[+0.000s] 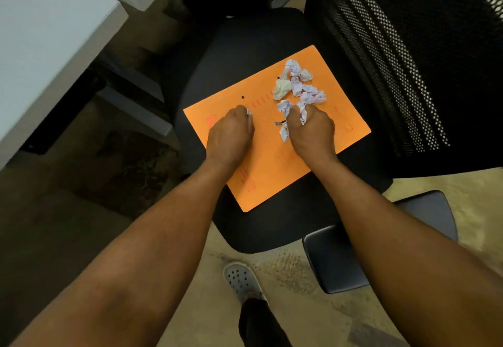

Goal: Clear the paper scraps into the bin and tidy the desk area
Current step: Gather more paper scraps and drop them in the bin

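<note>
An orange folder [272,156] lies flat on the black seat of an office chair [245,55]. Several crumpled white paper scraps [299,82] are heaped on its far right part. My left hand [230,135] rests knuckles-up on the folder, fingers curled around a small white scrap [248,112] that peeks out at the fingertips. My right hand [311,131] is closed on crumpled paper scraps [284,131] at the near edge of the heap. A small dark metal bit [279,123] lies on the folder between my hands. No bin is in view.
The chair's mesh backrest [408,61] rises at the right and an armrest [381,240] juts out at the lower right. A white desk [40,47] fills the upper left. My foot in a grey clog [242,278] stands on the beige floor below the seat.
</note>
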